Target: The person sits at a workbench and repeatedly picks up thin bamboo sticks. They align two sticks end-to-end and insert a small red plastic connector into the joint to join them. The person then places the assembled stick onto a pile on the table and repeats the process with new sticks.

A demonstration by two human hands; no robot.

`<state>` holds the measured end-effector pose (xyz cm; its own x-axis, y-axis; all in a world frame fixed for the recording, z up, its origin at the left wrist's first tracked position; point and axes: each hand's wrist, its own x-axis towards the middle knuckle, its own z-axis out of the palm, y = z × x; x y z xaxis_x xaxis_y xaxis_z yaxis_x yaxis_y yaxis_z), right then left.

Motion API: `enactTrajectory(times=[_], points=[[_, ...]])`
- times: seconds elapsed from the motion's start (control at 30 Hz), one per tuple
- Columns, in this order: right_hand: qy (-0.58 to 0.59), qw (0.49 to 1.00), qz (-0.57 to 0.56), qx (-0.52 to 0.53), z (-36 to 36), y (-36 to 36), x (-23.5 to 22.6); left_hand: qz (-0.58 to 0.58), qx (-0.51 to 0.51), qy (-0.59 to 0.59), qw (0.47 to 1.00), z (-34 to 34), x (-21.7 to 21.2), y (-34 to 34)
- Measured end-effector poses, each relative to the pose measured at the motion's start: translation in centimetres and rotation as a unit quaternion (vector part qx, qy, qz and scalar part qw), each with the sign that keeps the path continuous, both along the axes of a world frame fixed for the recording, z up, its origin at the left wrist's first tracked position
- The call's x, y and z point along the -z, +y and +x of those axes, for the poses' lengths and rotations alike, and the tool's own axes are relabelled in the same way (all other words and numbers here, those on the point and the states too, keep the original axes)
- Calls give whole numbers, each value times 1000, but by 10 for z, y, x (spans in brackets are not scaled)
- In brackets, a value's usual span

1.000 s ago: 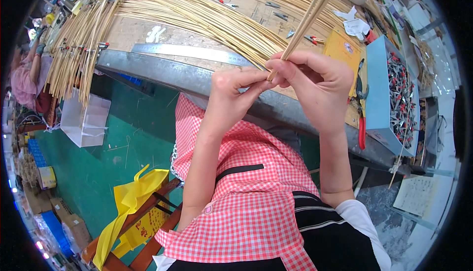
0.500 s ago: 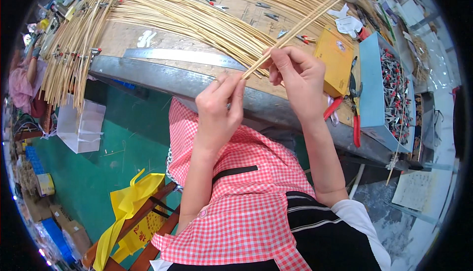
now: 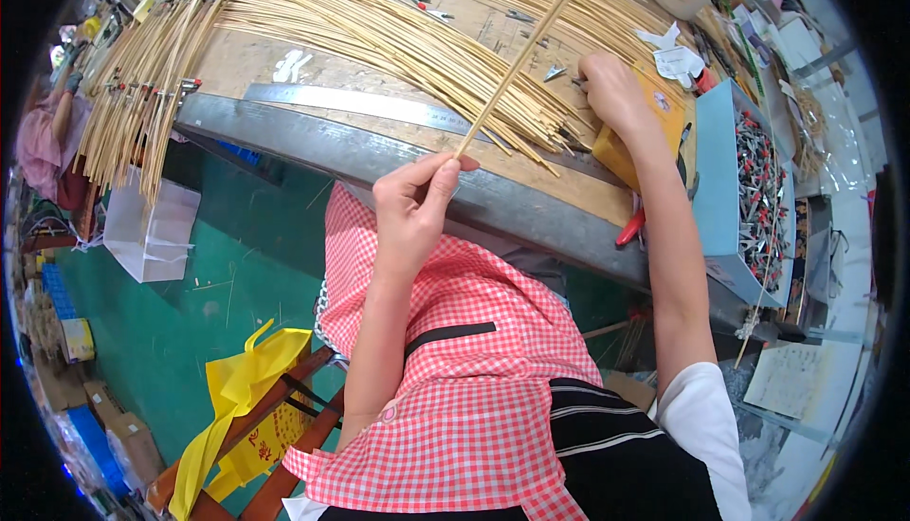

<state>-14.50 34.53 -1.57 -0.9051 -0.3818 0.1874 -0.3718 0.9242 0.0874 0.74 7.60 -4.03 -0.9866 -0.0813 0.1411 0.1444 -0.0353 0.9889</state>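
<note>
My left hand (image 3: pixel 412 203) pinches the lower end of a pair of long thin tan sticks (image 3: pixel 517 68) between thumb and fingertips, just in front of the table edge. The sticks slant up and away to the right, past the top of the picture. Beyond the yellow box (image 3: pixel 616 159), my right hand (image 3: pixel 621 99) is over the tabletop with its fingers curled down. Its fingertips are by the loose small clips; whatever they may grip is hidden. One loose clip (image 3: pixel 555 73) lies just left of them. Under the held pair spreads a layer of similar sticks (image 3: pixel 379 37).
A metal ruler (image 3: pixel 360 102) lies along the table's front edge. At right stands a light-blue box (image 3: pixel 716 170) full of small clips, with a red-handled tool (image 3: pixel 630 227) nearby. Clipped sticks (image 3: pixel 142 94) overhang the table at left. A yellow bag (image 3: pixel 246 379) hangs on a chair.
My right hand has let go of the sticks and moved up and right, to the loose clips behind the yellow box. The left hand still holds the sticks, which now stand more steeply.
</note>
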Motion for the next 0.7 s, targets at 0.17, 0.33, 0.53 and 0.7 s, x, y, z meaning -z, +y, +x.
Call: enactTrajectory(times=[0.17, 0.33, 0.53, 0.7], points=[[135, 978, -161, -1, 18, -9, -8, 28, 30, -10, 999, 2, -2, 4], [-31, 860, -508, 20, 93, -52, -46, 16, 39, -20, 999, 6, -1, 5], [-171, 655, -734, -53, 139, -63, -37, -16, 51, 43, 998, 9, -9, 12], [-170, 641, -744, -81, 144, -64, -30, -49, 56, 90, 993, 12, -14, 14]])
